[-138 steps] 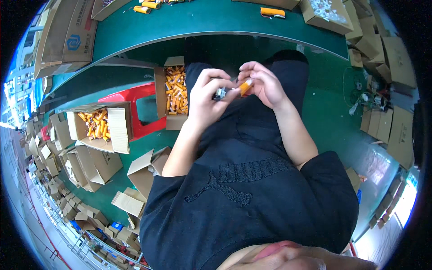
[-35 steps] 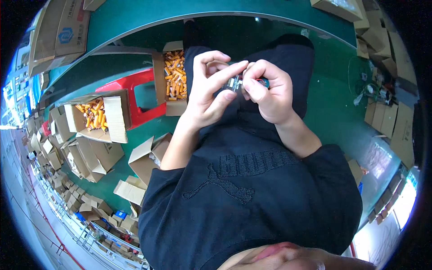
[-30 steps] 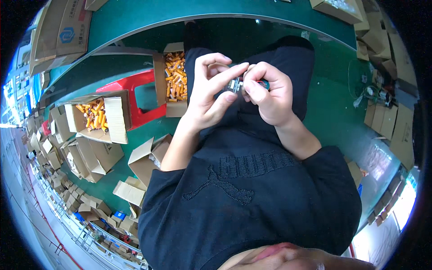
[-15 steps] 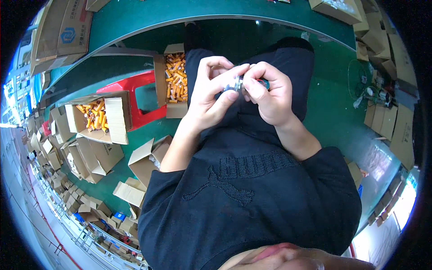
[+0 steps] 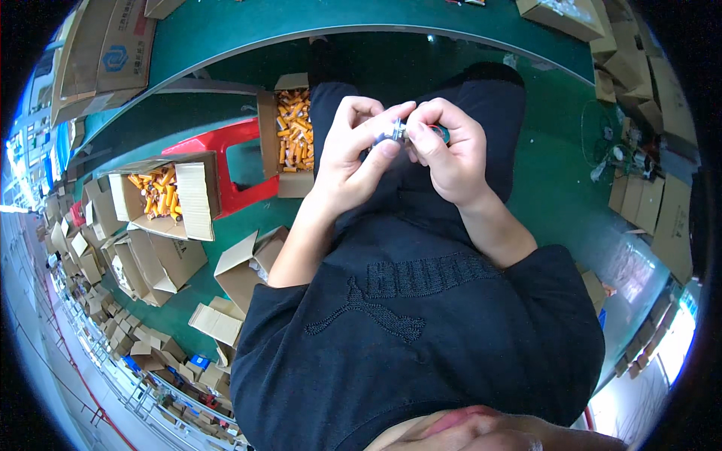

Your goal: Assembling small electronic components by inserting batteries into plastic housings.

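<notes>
Over my lap, both hands meet around small parts. My left hand (image 5: pixel 347 154) pinches a small clear, shiny metallic piece (image 5: pixel 397 130) between thumb and fingertips. Close beside it, my right hand (image 5: pixel 453 154) is closed on a small dark-green round piece (image 5: pixel 441 134), mostly hidden by the thumb and fingers. The two pieces are at my fingertips, very near each other; whether they are joined I cannot tell.
Orange cylinders (image 5: pixel 294 131) fill a cardboard box (image 5: pixel 296 185) beside my leg. Another open box (image 5: pixel 197 201) of orange cylinders rests at a red stool (image 5: pixel 248 192) on the left. A green tabletop (image 5: pixel 361 13) lies ahead. More cartons (image 5: pixel 162 263) stand at left.
My hands have shifted only slightly. The fingertips are a little further apart, so more of the metallic part shows between them.
</notes>
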{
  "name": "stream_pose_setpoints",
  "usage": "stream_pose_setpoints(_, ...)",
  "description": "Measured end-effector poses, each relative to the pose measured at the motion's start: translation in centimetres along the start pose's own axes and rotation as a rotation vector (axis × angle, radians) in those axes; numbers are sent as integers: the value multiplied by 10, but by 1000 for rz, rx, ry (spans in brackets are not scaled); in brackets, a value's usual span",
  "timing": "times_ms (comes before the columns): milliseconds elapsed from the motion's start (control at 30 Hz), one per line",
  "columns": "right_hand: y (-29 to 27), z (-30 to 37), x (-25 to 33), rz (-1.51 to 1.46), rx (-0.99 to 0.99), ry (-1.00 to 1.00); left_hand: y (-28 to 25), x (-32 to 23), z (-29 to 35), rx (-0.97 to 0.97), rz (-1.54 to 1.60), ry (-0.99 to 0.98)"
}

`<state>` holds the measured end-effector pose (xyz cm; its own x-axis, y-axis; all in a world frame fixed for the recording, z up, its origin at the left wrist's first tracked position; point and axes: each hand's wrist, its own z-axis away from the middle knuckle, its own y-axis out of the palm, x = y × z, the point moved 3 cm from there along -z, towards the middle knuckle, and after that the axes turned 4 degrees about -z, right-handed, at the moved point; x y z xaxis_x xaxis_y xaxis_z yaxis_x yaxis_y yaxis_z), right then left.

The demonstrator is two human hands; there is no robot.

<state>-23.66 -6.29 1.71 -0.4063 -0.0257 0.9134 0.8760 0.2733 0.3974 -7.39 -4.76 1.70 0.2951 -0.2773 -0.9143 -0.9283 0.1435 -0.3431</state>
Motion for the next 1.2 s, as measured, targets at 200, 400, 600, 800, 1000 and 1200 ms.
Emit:
stream_pose_setpoints(200, 2, -1, -3, 8, -7, -6, 0, 1, 1, -1, 21, 5)
stream_pose_setpoints(400, 2, 0, -5, 16, -11, 3, 0, -1, 2, -11, -34, -19)
stream_pose_setpoints(600, -3, -2, -4, 0, 1, 84, -1, 1, 2, -13, -61, -30)
stream_pose_setpoints(800, -3, -6, -7, -40, -44, 158, 2, 2, 1, -132, -34, -29)
stream_pose_setpoints(1000, -7, -4, -6, 206, 21, -1, 0, 12, 3, -208, 91, -24)
stream_pose_setpoints(1200, -9, -5, -2, 234, -37, -78, 3, 10, 4, -170, 169, -69)
